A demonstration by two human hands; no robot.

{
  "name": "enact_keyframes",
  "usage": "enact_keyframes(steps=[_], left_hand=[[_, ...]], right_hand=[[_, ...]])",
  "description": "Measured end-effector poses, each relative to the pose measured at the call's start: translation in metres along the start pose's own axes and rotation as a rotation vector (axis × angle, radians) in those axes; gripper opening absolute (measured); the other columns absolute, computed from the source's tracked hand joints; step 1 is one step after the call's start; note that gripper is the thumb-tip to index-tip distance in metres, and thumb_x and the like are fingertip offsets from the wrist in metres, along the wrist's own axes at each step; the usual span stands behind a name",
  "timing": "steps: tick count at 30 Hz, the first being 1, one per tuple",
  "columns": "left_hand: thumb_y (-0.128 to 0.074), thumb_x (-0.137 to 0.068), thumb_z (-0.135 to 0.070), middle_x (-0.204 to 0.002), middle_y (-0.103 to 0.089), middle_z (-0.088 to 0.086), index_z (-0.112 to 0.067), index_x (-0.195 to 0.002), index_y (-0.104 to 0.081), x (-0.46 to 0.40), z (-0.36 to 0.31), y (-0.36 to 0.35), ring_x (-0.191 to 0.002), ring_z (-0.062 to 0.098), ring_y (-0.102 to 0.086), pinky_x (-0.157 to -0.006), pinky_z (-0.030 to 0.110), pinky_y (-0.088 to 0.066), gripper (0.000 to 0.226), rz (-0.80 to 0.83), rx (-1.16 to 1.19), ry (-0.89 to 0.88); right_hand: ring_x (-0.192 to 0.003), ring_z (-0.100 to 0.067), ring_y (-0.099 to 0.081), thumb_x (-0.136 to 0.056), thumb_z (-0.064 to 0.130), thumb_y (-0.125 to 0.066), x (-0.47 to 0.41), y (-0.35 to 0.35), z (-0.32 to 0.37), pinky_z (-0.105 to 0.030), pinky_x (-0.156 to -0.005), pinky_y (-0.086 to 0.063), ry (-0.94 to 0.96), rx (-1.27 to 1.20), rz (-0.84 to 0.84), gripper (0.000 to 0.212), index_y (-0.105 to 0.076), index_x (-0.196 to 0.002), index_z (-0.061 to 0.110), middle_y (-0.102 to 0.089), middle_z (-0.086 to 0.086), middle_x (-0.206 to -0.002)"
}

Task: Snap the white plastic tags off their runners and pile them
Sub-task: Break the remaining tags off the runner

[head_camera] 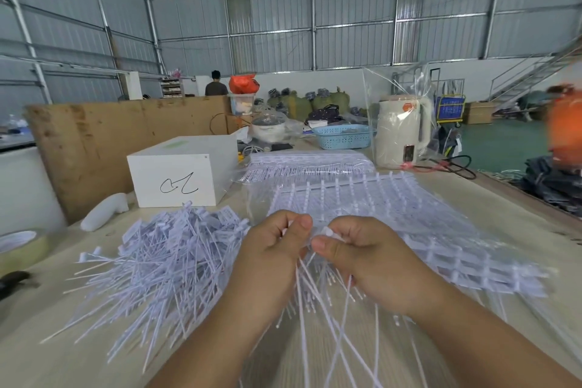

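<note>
At the far left edge of the table [37, 353] sits a roll of tape [22, 246], with a dark object [12, 282] just in front of it that is too blurred to identify. Beyond them a white rolled bundle [104, 211] lies beside a white box [181, 172] with a black scribble on its front. In front of the box spreads the pile of loose tags [163, 261], their thin tails fanning toward the near edge. Just right of the pile, the left hand [271, 249] has its fingers curled and thumb pressed down, pinching a bunch of tags [315, 299] whose tails hang down between the wrists. The right hand [362, 255] is touching it thumb to thumb, fingers curled, pinching a white tag head [328, 232] at the same bunch. Behind and to the right of the hands lie sheets of tags on their runners [393, 208], some under clear plastic wrap. Farther back stand a blue basket [343, 135] and a cream kettle [401, 132].
</note>
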State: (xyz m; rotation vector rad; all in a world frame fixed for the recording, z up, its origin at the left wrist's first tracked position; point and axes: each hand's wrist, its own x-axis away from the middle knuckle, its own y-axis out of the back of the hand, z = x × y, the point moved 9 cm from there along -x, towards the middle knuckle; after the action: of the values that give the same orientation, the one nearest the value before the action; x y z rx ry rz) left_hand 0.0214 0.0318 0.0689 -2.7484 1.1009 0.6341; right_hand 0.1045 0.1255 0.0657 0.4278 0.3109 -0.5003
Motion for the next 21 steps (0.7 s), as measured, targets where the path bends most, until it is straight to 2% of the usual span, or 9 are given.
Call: enact_keyframes(steps=[2, 5, 7, 10, 11, 12, 15, 18, 21], left_hand=[[-0.057, -0.080, -0.047, -0.054, -0.051, -0.012, -0.025, -0.067, -0.064, 0.003, -0.005, 0.001, -0.052, 0.005, -0.046, -0.056, 0.017, -0.039, 0.027, -0.054, -0.034, -0.034], [-0.057, -0.095, -0.035, -0.057, -0.061, -0.011, -0.025, -0.074, -0.067, -0.002, 0.005, 0.042, -0.051, 0.008, -0.055, -0.056, 0.025, -0.043, 0.025, -0.327, 0.055, 0.051], [-0.057, -0.095, -0.029, -0.056, -0.057, -0.007, -0.024, -0.068, -0.067, -0.008, 0.011, 0.067, -0.052, 0.014, -0.051, -0.054, 0.027, -0.040, 0.030, -0.393, 0.158, 0.102], [-0.059, -0.092, -0.026, -0.052, -0.054, -0.010, -0.023, -0.068, -0.068, -0.017, 0.014, 0.050, -0.049, 0.012, -0.046, -0.050, 0.024, -0.033, 0.026, -0.151, 0.100, 0.151], [-0.060, -0.089, -0.028, -0.053, -0.056, -0.012, -0.024, -0.071, -0.069, -0.015, 0.015, 0.035, -0.048, 0.008, -0.049, -0.046, 0.021, -0.035, 0.021, -0.013, 0.068, 0.155], [-0.060, -0.086, -0.029, -0.054, -0.058, -0.013, -0.024, -0.076, -0.071, -0.011, 0.013, 0.017, -0.046, 0.004, -0.052, -0.044, 0.017, -0.038, 0.016, 0.137, 0.058, 0.143], [-0.059, -0.086, -0.028, -0.068, -0.066, -0.016, -0.019, -0.089, -0.073, 0.002, 0.007, -0.013, -0.052, -0.006, -0.055, -0.050, 0.006, -0.040, 0.017, 0.444, -0.024, 0.080], [-0.061, -0.089, -0.026, -0.075, -0.067, -0.016, -0.018, -0.090, -0.074, 0.005, 0.007, -0.013, -0.057, -0.005, -0.056, -0.054, 0.006, -0.041, 0.016, 0.499, -0.054, 0.093], [-0.062, -0.093, -0.017, -0.075, -0.065, -0.016, -0.024, -0.086, -0.076, 0.001, 0.009, -0.004, -0.061, -0.002, -0.054, -0.056, 0.008, -0.040, 0.017, 0.434, -0.158, 0.082]], right_hand=[[-0.048, -0.010, -0.038, -0.090, 0.024, -0.066, 0.000, 0.002, 0.000, -0.025, -0.049, -0.033, 0.022, 0.051, -0.081, 0.036, -0.051, -0.059, 0.016, -0.039, 0.008, -0.051], [-0.044, -0.012, -0.037, -0.091, 0.026, -0.065, -0.001, 0.022, -0.003, -0.024, -0.046, -0.037, 0.004, 0.020, -0.223, 0.045, -0.043, -0.053, 0.022, -0.034, 0.010, -0.048], [-0.043, -0.009, -0.041, -0.092, 0.027, -0.065, -0.002, 0.031, -0.005, -0.021, -0.048, -0.041, -0.018, -0.030, -0.177, 0.044, -0.046, -0.052, 0.020, -0.040, 0.007, -0.048], [-0.047, -0.008, -0.047, -0.089, 0.034, -0.067, 0.000, 0.010, -0.011, -0.017, -0.051, -0.042, -0.049, -0.081, 0.130, 0.029, -0.059, -0.064, 0.021, -0.049, 0.003, -0.052], [-0.048, -0.009, -0.048, -0.086, 0.035, -0.069, 0.002, 0.001, -0.012, -0.017, -0.051, -0.041, -0.062, -0.085, 0.213, 0.019, -0.063, -0.076, 0.020, -0.051, 0.003, -0.052], [-0.048, -0.008, -0.048, -0.084, 0.035, -0.070, 0.003, -0.006, -0.015, -0.017, -0.051, -0.041, -0.073, -0.073, 0.271, 0.019, -0.063, -0.091, 0.019, -0.053, 0.004, -0.053], [-0.050, -0.008, -0.049, -0.079, 0.030, -0.073, 0.003, -0.012, -0.021, -0.024, -0.055, -0.041, -0.113, -0.067, 0.344, 0.043, -0.055, -0.116, 0.020, -0.055, 0.007, -0.056], [-0.050, -0.009, -0.049, -0.078, 0.029, -0.074, 0.005, -0.014, -0.021, -0.023, -0.054, -0.040, -0.116, -0.063, 0.381, 0.048, -0.052, -0.120, 0.023, -0.054, 0.008, -0.056], [-0.052, -0.010, -0.048, -0.078, 0.028, -0.074, 0.005, -0.013, -0.020, -0.029, -0.058, -0.040, -0.110, -0.059, 0.386, 0.051, -0.050, -0.123, 0.025, -0.053, 0.008, -0.055]])
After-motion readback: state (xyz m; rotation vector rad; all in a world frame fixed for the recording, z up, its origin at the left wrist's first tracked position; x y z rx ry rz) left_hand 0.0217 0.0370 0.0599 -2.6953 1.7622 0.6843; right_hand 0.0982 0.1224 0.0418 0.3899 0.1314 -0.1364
